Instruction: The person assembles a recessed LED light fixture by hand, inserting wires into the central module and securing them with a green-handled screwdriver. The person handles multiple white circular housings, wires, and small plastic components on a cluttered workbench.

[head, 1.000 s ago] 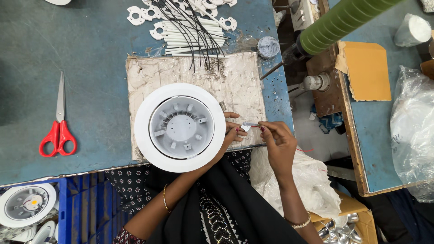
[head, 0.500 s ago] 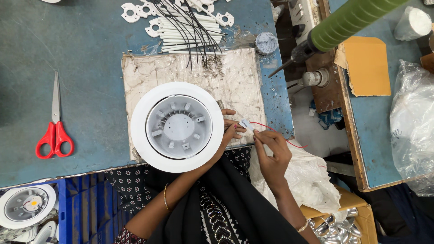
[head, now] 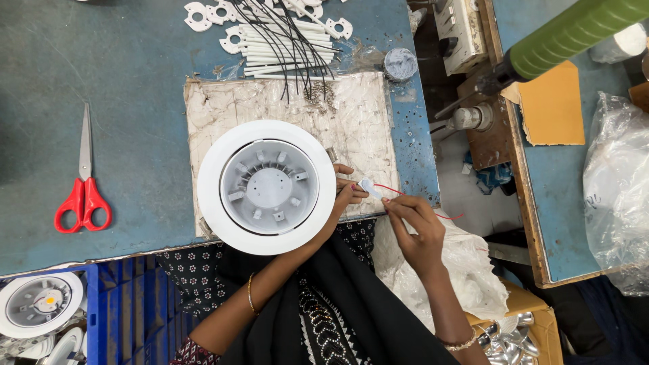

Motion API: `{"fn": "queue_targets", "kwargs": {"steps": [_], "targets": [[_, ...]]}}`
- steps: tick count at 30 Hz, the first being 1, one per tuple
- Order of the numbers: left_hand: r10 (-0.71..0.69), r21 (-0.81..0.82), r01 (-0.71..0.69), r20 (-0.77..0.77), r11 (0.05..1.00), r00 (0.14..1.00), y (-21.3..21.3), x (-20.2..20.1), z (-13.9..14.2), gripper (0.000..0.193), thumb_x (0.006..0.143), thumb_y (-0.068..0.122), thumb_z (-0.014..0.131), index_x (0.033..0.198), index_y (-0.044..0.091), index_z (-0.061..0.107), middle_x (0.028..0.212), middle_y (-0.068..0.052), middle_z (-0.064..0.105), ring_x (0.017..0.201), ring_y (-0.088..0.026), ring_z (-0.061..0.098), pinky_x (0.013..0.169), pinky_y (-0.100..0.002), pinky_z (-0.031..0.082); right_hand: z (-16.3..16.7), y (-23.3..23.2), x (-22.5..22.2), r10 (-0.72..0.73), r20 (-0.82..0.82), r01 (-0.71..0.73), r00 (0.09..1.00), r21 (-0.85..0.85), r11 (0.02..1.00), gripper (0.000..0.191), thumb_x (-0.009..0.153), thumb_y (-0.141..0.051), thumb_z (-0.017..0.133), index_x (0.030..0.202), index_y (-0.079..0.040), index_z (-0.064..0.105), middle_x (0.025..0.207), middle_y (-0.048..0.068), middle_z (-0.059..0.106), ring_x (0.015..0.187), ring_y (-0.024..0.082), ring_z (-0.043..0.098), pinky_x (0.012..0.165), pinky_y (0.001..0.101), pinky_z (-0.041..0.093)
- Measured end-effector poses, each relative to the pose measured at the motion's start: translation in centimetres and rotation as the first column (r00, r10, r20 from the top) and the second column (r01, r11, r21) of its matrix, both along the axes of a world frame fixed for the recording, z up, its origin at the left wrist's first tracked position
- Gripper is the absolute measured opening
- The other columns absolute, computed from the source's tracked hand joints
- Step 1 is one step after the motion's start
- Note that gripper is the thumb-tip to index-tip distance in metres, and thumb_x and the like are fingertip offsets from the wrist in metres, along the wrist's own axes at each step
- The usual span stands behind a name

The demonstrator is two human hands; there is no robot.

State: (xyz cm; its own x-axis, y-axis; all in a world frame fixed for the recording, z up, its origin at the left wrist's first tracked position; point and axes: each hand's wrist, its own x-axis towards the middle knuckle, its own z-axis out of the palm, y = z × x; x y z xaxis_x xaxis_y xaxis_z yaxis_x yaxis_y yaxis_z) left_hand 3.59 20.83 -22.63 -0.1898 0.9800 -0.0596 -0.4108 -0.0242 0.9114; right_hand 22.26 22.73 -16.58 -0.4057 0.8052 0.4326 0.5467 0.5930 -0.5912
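Note:
A round white lamp housing [head: 267, 187] with a grey ribbed inside lies face up on a worn white board [head: 351, 115] on the blue table. My left hand [head: 345, 195] reaches from under the housing's right rim and pinches a small white connector [head: 368, 187]. My right hand [head: 412, 226] is just to the right, its fingers pinching the thin red wire [head: 392, 192] that runs from the connector. The wire trails off to the right over the table edge.
Red-handled scissors [head: 84, 182] lie at the left. White tubes with black wires [head: 291, 40] and white brackets [head: 203, 13] sit at the back. A blue crate [head: 122, 307] with more lamp housings [head: 40, 304] stands lower left. A green tube [head: 574, 30], switch box [head: 460, 27] and plastic bags [head: 618, 182] are at right.
The white connector and red wire have come out between my hands; my right hand has drawn slightly right and down along the wire. The housing has stayed on the board.

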Motion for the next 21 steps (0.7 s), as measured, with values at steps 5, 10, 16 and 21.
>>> {"fn": "queue_targets", "kwargs": {"steps": [5, 10, 16, 21], "targets": [[0.027, 0.081, -0.023, -0.046, 0.996, 0.999, -0.2, -0.4, -0.3, 0.021, 0.104, -0.001, 0.058, 0.122, -0.011, 0.056, 0.119, -0.012, 0.062, 0.096, -0.022, 0.078, 0.08, -0.031, 0.066, 0.5, 0.9, -0.1, -0.01, 0.02, 0.009, 1.0, 0.045, 0.999, 0.018, 0.088, 0.003, 0.077, 0.104, -0.005, 0.077, 0.1, 0.009, 0.072, 0.089, 0.019, 0.072, 0.077, 0.0291, 0.057], [0.019, 0.067, -0.017, -0.022, 0.998, 1.0, -0.8, -0.7, -0.1, 0.026, 0.101, 0.0, 0.058, 0.124, -0.009, 0.052, 0.113, -0.016, 0.065, 0.094, -0.022, 0.077, 0.079, -0.03, 0.067, 0.7, 1.2, 0.3, -0.024, -0.072, 0.019, 0.997, -0.078, 0.997, 0.017, 0.089, 0.004, 0.076, 0.105, -0.002, 0.078, 0.099, 0.011, 0.072, 0.087, 0.017, 0.071, 0.072, 0.0284, 0.057], [-0.009, 0.047, 0.01, -0.013, 0.999, 1.0, -1.4, -0.6, -0.1, 0.026, 0.101, -0.002, 0.058, 0.126, -0.009, 0.052, 0.116, -0.017, 0.064, 0.096, -0.023, 0.077, 0.08, -0.031, 0.067, -0.6, 4.5, 0.9, -0.137, -0.391, -0.043, 0.91, -0.419, 0.907, 0.011, 0.097, 0.0, 0.068, 0.105, 0.003, 0.075, 0.097, 0.008, 0.072, 0.076, 0.011, 0.068, 0.067, 0.0261, 0.058], [-0.07, 0.131, 0.065, 0.03, 0.989, 0.997, -4.2, -0.8, 1.0, 0.033, 0.102, 0.0, 0.057, 0.133, -0.006, 0.048, 0.112, -0.016, 0.069, 0.098, -0.02, 0.076, 0.081, -0.029, 0.065, 0.0, 10.4, 0.1, -0.164, -0.281, 0.118, 0.946, -0.173, 0.978, 0.011, 0.101, 0.002, 0.066, 0.108, 0.002, 0.074, 0.093, 0.009, 0.069, 0.073, 0.014, 0.064, 0.065, 0.027, 0.05]]}}
